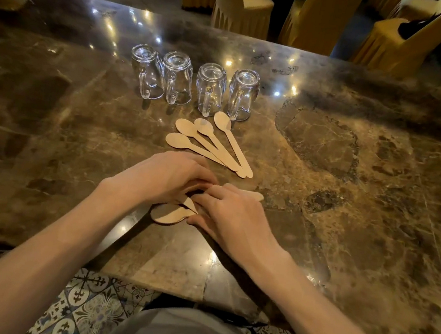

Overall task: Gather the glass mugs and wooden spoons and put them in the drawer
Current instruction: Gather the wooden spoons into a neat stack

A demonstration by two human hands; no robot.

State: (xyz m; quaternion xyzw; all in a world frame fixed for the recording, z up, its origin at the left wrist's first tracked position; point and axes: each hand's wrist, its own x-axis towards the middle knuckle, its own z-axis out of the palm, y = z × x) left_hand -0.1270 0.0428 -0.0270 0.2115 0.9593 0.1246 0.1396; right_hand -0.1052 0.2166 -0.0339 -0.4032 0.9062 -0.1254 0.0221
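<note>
Several glass mugs (194,82) stand upside down in a row on the marble table (350,182), handles toward me. In front of them lie several flat wooden spoons (211,143), fanned out with their handle ends together. Nearer to me, my left hand (168,175) and my right hand (231,218) meet over a second bunch of wooden spoons (170,213). Spoon bowls stick out below the hands and handle ends (252,195) stick out beyond the right fingers. Both hands' fingers are curled on this bunch. No drawer is in view.
Chairs with yellow covers (242,5) stand along the table's far side. The table's near edge (170,291) is just in front of my body, with patterned floor tiles (91,306) below it.
</note>
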